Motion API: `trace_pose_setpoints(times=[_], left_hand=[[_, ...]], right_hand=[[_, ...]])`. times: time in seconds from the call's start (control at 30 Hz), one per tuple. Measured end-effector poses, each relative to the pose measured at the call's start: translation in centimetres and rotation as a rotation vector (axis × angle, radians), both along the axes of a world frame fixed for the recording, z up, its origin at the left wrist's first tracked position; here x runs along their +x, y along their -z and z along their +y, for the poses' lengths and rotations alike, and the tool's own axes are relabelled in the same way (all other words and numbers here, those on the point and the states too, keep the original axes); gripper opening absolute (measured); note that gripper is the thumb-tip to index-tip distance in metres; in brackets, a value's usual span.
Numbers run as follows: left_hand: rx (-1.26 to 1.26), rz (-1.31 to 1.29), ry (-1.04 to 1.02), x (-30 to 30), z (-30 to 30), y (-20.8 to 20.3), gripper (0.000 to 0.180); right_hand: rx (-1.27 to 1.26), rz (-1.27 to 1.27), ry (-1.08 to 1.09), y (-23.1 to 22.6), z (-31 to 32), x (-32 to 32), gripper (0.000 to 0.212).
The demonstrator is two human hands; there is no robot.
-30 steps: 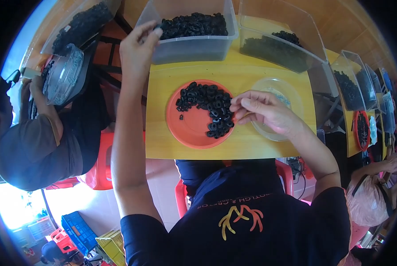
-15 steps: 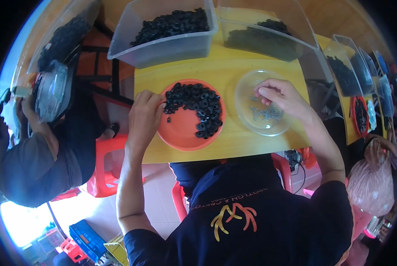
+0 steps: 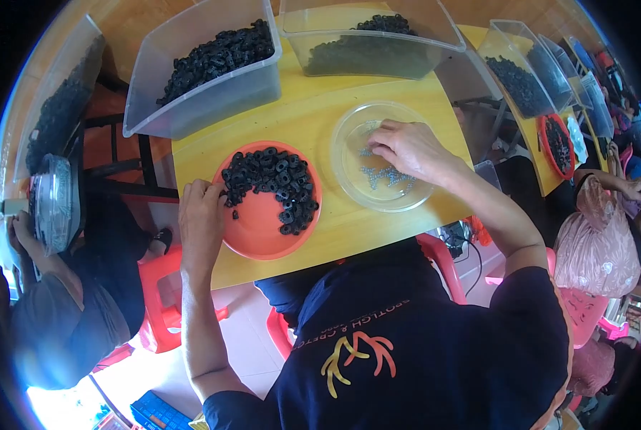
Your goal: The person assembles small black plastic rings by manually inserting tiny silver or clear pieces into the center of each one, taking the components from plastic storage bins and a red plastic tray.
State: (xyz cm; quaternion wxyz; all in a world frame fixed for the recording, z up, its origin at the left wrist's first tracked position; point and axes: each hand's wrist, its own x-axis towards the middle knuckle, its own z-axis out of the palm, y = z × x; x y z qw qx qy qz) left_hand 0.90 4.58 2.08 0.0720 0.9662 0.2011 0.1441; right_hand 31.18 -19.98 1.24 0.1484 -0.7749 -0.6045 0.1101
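An orange-red round plate lies before me with a curved heap of small black ring-like parts in it. At its left rim is my left hand, fingers closed together; whatever they pinch is too small or hidden to make out. To the right stands a clear round dish with many tiny silvery metal pieces scattered over its bottom. My right hand reaches over that dish, its fingers bent and thumb against them just above the pieces. Its fingertips are partly hidden.
Behind the plate stands a large translucent bin of black parts, with a second clear bin beside it. Both sit on the yellow table. A person works at my left; another table with bins is at the right.
The view has turned, so table and plate appear shifted left. My right hand has come lower over the dish's metal pieces. The left hand stays by the plate's left rim.
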Motion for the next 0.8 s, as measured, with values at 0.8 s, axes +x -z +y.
trace_pose_setpoints(times=[0.8], left_hand=[[-1.236,-0.574,-0.071,-1.6,-3.8,-0.5,0.023]], right_hand=[[0.2,0.875,0.125,-2.3,0.3,-1.9,0.012]])
